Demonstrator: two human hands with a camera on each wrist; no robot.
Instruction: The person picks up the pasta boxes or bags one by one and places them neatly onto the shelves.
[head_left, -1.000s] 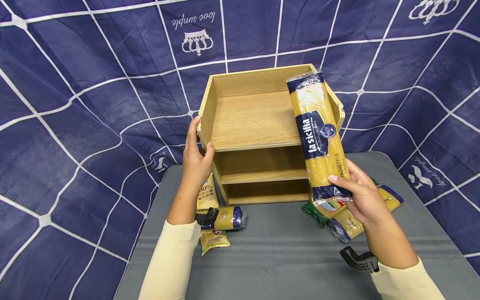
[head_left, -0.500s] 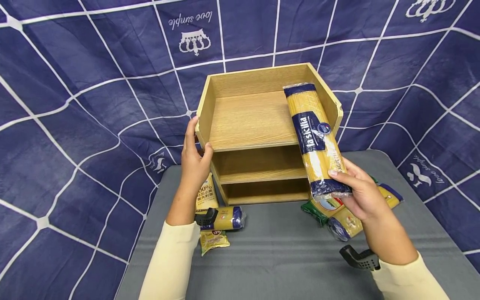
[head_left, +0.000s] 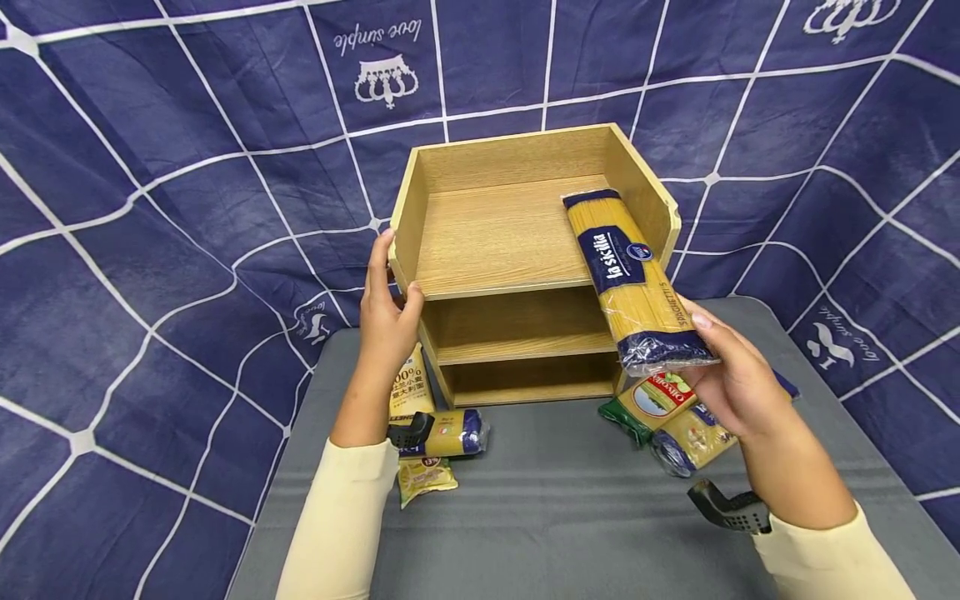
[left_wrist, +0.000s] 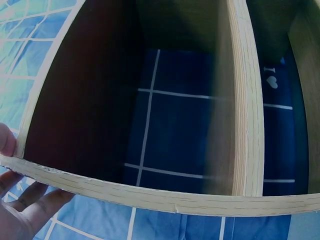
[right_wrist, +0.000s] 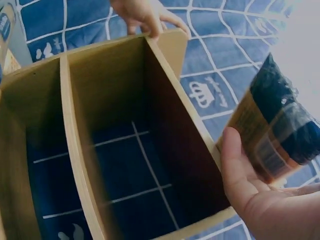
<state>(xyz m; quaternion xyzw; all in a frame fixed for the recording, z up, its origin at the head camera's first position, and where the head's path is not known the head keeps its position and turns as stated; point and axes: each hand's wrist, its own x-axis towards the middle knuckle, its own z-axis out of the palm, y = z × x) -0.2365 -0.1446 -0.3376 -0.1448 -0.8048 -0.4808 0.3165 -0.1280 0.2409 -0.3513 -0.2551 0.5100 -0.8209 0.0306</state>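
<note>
A wooden shelf (head_left: 495, 242) stands against the back cloth, with a walled top and two open levels below. My left hand (head_left: 386, 329) grips the front of its left side panel, thumb on one face and fingers on the other, as the left wrist view also shows. In my right hand (head_left: 738, 392) is a clear-wrapped pack of spaghetti (head_left: 626, 287) with dark blue ends. I hold it by its near end, thumb along the side and fingers partly hidden beneath. Its far end lies over the right part of the shelf top, near the right wall.
Right of the shelf lie a green-ended pasta pack (head_left: 652, 404) and a blue-ended pasta pack (head_left: 693, 442). On the left are a cream pasta bag (head_left: 411, 387), another blue-ended pack (head_left: 453, 433) and a small yellow packet (head_left: 427, 479). Blue cloth (head_left: 187, 250) hangs around the grey table (head_left: 555, 500).
The spaghetti pack has come down toward the shelf top, its far end dropping lower. My right thumb has slid from its front to its side edge. The left hand keeps its grip.
</note>
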